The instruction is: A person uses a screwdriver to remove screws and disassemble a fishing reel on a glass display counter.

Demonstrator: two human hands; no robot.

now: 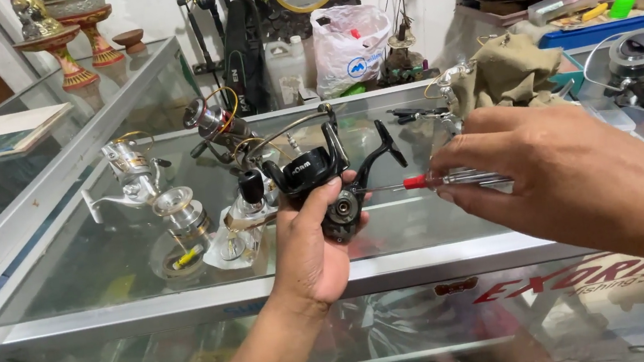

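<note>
Black fishing reel [327,179] sits gripped in the left hand [310,248] above the glass counter [426,229], fingers curled shut around its body, side plate turned to the right. Left of it lie a silver reel [131,176] and a loose spool [181,210]. Right of it, the screwdriver [453,179] runs level, tip at the reel's side, red collar just clear, pinched between the pressed-together fingertips of the right hand [558,168]. Open glass lies below; a cloth [509,72] and another reel [639,64] crowd the far right.
</note>
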